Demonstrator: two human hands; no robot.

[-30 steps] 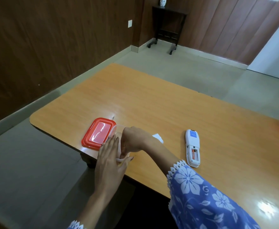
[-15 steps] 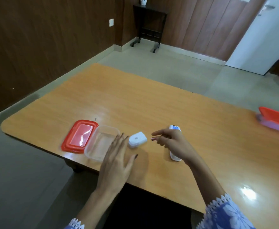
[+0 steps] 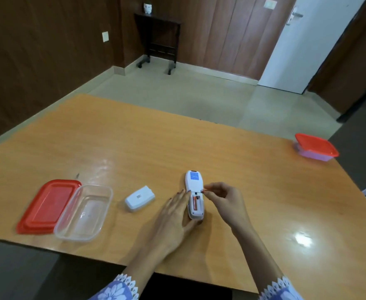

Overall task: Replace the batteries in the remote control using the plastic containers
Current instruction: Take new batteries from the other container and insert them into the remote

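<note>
The white remote control lies face down on the wooden table, its battery bay uncovered with one orange battery inside. My left hand holds the remote's left side and near end. My right hand has thumb and forefinger pinched at the right edge of the bay; whether they hold anything is unclear. The white battery cover lies to the left. Further left sits an uncovered clear plastic container that looks empty, its red lid beside it.
A second container with a red lid stands at the table's far right edge. The near table edge runs just under my forearms. A small dark side table stands by the far wall, and a white door is at the right.
My right hand left the clear container and moved right to the remote. My left hand followed from the container to the remote's left side. The view shifted right.
</note>
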